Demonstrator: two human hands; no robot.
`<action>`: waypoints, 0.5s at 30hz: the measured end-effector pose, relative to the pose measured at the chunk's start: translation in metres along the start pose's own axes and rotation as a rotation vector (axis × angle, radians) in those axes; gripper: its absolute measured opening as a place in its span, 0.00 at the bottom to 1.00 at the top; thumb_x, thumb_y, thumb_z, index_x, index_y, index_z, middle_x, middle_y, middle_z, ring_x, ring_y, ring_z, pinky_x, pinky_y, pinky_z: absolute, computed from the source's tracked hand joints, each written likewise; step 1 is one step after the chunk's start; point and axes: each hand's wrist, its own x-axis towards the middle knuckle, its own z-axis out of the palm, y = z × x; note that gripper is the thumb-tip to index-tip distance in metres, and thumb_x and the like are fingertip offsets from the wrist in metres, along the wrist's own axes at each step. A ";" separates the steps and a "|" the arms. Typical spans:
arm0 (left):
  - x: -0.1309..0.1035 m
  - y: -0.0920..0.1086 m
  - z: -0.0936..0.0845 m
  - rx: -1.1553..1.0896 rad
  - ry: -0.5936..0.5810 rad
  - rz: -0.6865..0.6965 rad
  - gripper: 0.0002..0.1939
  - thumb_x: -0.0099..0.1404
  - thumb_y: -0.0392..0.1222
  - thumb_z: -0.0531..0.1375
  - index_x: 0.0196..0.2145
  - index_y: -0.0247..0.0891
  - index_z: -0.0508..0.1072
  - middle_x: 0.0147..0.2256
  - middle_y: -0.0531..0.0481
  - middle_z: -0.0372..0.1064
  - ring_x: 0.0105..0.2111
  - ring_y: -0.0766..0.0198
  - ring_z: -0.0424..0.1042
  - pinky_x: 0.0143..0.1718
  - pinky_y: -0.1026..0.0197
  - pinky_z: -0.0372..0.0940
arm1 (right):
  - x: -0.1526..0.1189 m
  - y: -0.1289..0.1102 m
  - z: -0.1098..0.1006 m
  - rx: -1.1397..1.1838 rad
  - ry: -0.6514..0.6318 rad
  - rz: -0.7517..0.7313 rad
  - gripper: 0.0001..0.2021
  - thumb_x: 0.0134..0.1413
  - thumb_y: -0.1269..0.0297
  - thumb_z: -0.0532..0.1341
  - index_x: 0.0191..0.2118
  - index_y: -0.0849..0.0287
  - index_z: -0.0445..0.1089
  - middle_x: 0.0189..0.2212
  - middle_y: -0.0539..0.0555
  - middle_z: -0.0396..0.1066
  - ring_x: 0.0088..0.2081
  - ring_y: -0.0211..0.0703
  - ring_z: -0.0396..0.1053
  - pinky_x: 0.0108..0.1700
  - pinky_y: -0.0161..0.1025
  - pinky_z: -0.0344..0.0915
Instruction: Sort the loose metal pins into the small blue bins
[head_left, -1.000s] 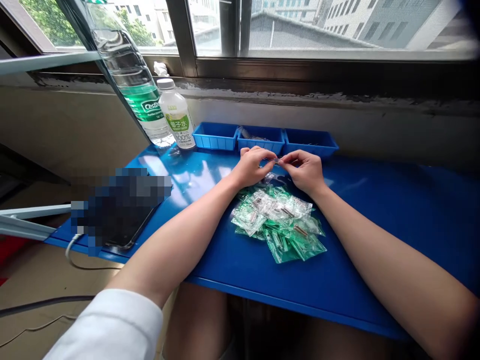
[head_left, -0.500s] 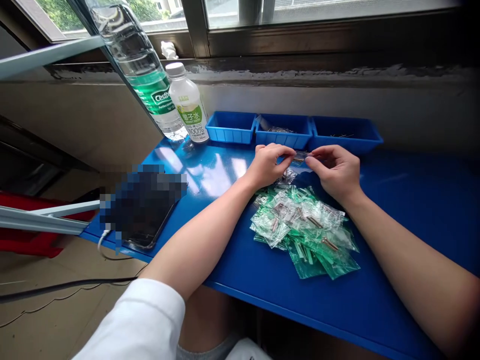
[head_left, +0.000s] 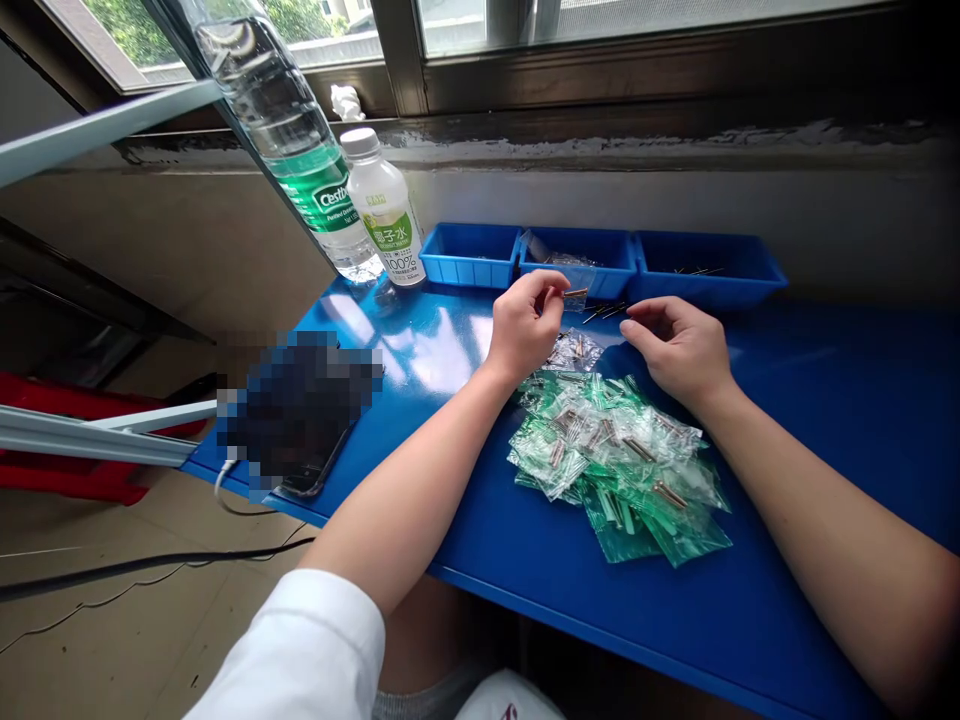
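Observation:
Pinched in my left hand [head_left: 529, 325] is a small clear bag [head_left: 577, 290] with copper-coloured pins in it, held in front of the middle blue bin [head_left: 619, 265]. My right hand [head_left: 679, 345] is to the right of it, thumb and fingertips apart, near some thin dark pins [head_left: 604, 311] on the blue table. Between my wrists lies a pile of green and clear bags [head_left: 619, 460] holding metal pieces. Another clear bag [head_left: 574, 350] with small metal parts sits just behind the pile.
Left of the middle bin is another blue bin [head_left: 471, 268]; on the right a third bin [head_left: 709, 285] holds thin pins. A large water bottle [head_left: 307, 170], a white bottle [head_left: 386, 220] and a dark device with a cable [head_left: 319, 460] stand or lie at the left.
My right hand has let go of the small clear bag and moved slightly right. The bag stays in my left hand, and the thin pins on the table now show. The view has shifted slightly.

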 end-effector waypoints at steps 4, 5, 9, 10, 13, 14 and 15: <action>0.002 -0.006 -0.004 0.035 -0.003 0.031 0.12 0.71 0.36 0.53 0.43 0.37 0.76 0.41 0.45 0.76 0.41 0.61 0.75 0.44 0.60 0.69 | -0.001 -0.003 0.000 -0.026 -0.025 -0.009 0.07 0.49 0.58 0.65 0.33 0.54 0.74 0.30 0.56 0.77 0.32 0.50 0.74 0.32 0.45 0.70; 0.003 -0.008 -0.005 0.040 0.006 0.037 0.12 0.71 0.36 0.53 0.44 0.37 0.77 0.41 0.45 0.76 0.42 0.61 0.75 0.44 0.61 0.69 | -0.001 -0.003 0.000 -0.032 -0.033 -0.015 0.07 0.49 0.58 0.65 0.32 0.54 0.74 0.29 0.56 0.77 0.31 0.50 0.74 0.32 0.44 0.70; 0.006 -0.011 -0.007 0.060 0.050 0.036 0.14 0.69 0.33 0.54 0.46 0.37 0.77 0.42 0.45 0.76 0.43 0.60 0.75 0.47 0.60 0.69 | -0.001 -0.006 0.000 -0.067 -0.068 -0.044 0.07 0.49 0.58 0.64 0.32 0.55 0.74 0.28 0.55 0.77 0.29 0.47 0.73 0.32 0.42 0.70; 0.007 -0.012 -0.008 0.068 0.059 0.028 0.14 0.68 0.33 0.54 0.47 0.38 0.77 0.43 0.45 0.76 0.44 0.60 0.75 0.48 0.60 0.69 | -0.001 -0.007 0.000 -0.076 -0.072 -0.048 0.07 0.49 0.58 0.64 0.32 0.55 0.75 0.28 0.54 0.77 0.28 0.46 0.73 0.32 0.41 0.69; 0.006 -0.012 -0.009 0.096 0.061 0.002 0.17 0.67 0.33 0.55 0.50 0.38 0.75 0.46 0.44 0.76 0.47 0.58 0.74 0.50 0.58 0.69 | -0.001 -0.008 0.000 -0.090 -0.079 -0.053 0.08 0.50 0.58 0.63 0.31 0.56 0.75 0.28 0.54 0.77 0.29 0.45 0.73 0.32 0.40 0.69; 0.005 -0.012 -0.009 0.111 0.060 -0.004 0.18 0.66 0.34 0.56 0.52 0.38 0.75 0.48 0.43 0.75 0.49 0.57 0.73 0.51 0.57 0.68 | -0.001 -0.009 0.000 -0.090 -0.081 -0.054 0.08 0.50 0.58 0.62 0.31 0.56 0.75 0.28 0.54 0.77 0.29 0.45 0.73 0.32 0.40 0.69; 0.004 -0.012 -0.009 0.127 0.060 -0.008 0.19 0.65 0.34 0.57 0.53 0.39 0.74 0.49 0.43 0.75 0.51 0.57 0.72 0.53 0.56 0.68 | -0.001 -0.009 0.000 -0.089 -0.083 -0.055 0.08 0.50 0.58 0.62 0.32 0.56 0.75 0.28 0.55 0.77 0.29 0.45 0.73 0.32 0.40 0.69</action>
